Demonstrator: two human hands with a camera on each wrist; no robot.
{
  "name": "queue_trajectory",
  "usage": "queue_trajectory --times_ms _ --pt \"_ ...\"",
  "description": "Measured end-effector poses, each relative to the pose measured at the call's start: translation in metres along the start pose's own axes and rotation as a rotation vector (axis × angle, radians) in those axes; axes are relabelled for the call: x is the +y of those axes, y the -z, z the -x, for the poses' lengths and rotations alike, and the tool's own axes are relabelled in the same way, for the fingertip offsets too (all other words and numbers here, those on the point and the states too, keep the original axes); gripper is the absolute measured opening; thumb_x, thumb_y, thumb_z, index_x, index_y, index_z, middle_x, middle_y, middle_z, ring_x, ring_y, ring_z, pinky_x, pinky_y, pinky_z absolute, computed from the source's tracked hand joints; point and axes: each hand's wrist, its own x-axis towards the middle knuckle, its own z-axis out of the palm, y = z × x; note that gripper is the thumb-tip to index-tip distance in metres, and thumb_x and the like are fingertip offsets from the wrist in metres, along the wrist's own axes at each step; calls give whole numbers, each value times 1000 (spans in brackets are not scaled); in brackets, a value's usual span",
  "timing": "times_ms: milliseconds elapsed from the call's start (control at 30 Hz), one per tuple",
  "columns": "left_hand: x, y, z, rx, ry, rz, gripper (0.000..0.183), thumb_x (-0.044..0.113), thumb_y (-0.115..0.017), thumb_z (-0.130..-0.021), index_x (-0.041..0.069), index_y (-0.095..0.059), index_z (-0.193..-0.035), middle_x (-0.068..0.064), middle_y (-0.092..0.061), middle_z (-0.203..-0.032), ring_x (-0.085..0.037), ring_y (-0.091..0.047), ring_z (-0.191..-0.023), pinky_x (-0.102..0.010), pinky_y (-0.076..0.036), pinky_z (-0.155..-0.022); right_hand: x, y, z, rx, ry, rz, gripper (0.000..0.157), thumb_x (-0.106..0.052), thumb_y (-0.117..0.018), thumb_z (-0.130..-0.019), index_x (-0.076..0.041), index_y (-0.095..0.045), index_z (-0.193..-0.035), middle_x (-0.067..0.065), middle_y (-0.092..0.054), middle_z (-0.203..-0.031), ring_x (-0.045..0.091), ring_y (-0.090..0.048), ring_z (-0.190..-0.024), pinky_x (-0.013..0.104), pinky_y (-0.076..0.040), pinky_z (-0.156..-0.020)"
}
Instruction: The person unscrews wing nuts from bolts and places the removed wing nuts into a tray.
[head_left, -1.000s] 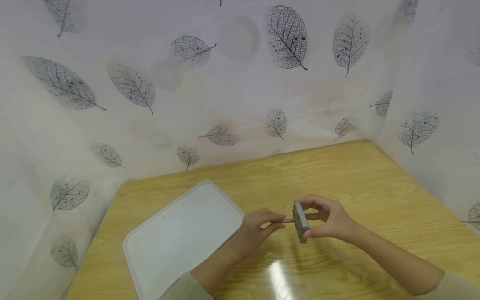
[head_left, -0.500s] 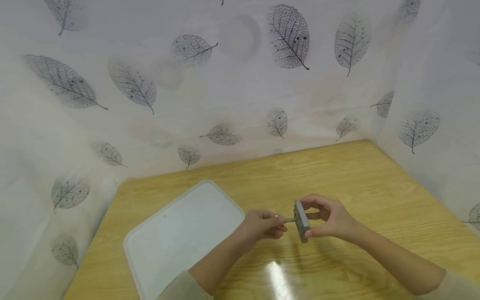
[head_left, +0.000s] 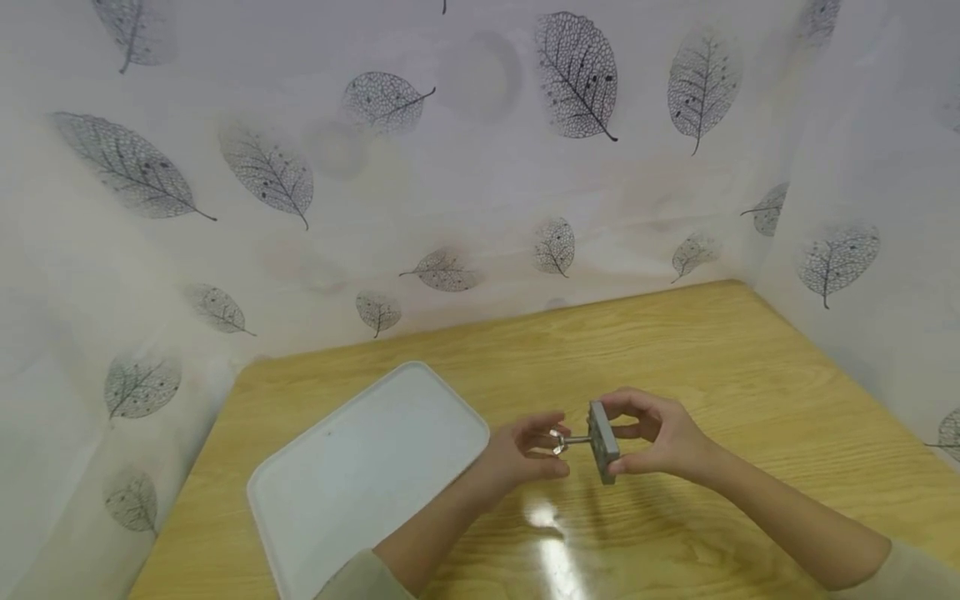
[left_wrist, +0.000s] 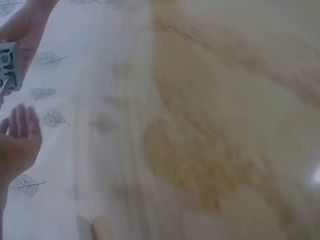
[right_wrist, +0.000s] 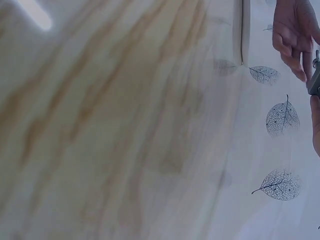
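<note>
A grey rectangular block (head_left: pixel 604 443) is held on edge above the table by my right hand (head_left: pixel 667 440), thumb below and fingers on top. Out of its left face sticks a thin metal wing bolt (head_left: pixel 576 439) with a shiny winged head. My left hand (head_left: pixel 517 454) surrounds that head with fingers and thumb spread apart, not pinching it. The left wrist view catches the block's recessed face (left_wrist: pixel 7 62) at the left edge, and below it the left hand (left_wrist: pixel 19 147) with straight fingers. At the right wrist view's edge the block (right_wrist: pixel 315 82) is partly cut off.
A white rectangular tray (head_left: pixel 360 475) lies on the wooden table (head_left: pixel 637 342), left of the hands and partly behind the left forearm. Behind and beside the table hangs a pale cloth (head_left: pixel 480 183) printed with leaves.
My left fingers pinched and turned the wing bolt's end earlier; now they have let go and spread, showing the winged head. The right hand and block have stayed nearly in place.
</note>
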Motion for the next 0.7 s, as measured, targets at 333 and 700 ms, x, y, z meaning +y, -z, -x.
queue_trajectory --times_ms 333,700 --pt "-11 7 -5 150 -957 -726 44 -4 -79 -70 0 -58 -109 -11 -60 -108 -22 -59 -101 -26 -51 -92 1 0 -1 -11 29 10 60 18 -73 -67 14 -45 -120 2 -57 -119 11 -58 -108 32 -55 -89" --pt "-11 3 -7 155 -972 -796 26 0 -76 -75 2 -65 -99 -4 -67 -89 -10 -65 -81 -9 -51 -79 3 0 -3 -57 82 -27 60 20 -71 -68 13 -45 -122 9 -56 -117 14 -58 -108 33 -54 -90"
